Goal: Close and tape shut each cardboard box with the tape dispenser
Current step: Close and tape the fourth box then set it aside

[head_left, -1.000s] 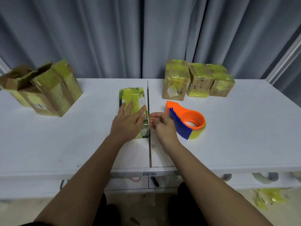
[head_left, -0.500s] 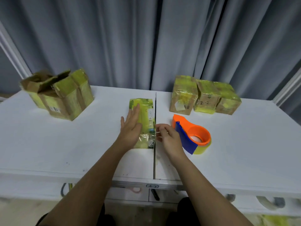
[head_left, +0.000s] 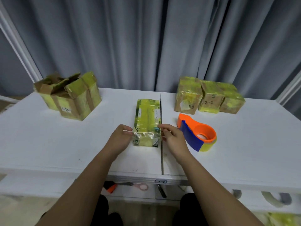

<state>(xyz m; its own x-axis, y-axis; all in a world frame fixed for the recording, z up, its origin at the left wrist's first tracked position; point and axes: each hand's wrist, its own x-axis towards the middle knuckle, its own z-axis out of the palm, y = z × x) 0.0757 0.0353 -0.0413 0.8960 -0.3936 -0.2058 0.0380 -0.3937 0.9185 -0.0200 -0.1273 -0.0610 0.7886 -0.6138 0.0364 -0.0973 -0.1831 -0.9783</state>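
Flanking the near end of a narrow taped box (head_left: 147,118), both hands sit at its front corners on the white table (head_left: 65,144). The left hand (head_left: 119,140) has its fingers curled in against the box's near left corner, fingertips (head_left: 128,128) at the upper edge where clear tape wrinkles over the end; it appears to pinch that tape edge, though the contact is too blurred to confirm. The right hand (head_left: 173,138) mirrors it at the near right corner, fingers bent, thumb and forefinger closed together at the box's edge.

The box lies lengthwise, pointing away from the person, just left of the seam (head_left: 161,152) between the two tabletops. Its top is covered with yellow-green tape.

The orange tape dispenser (head_left: 197,132) with its blue blade guard lies on the table just right of the right hand, apart from it, held by neither hand.

Three taped boxes (head_left: 210,97) stand side by side, touching, at the back right. Two larger boxes (head_left: 71,97) stand at the back left; the rear one has its flaps raised.

Scissors (head_left: 130,185) lie on a lower shelf under the table edge.
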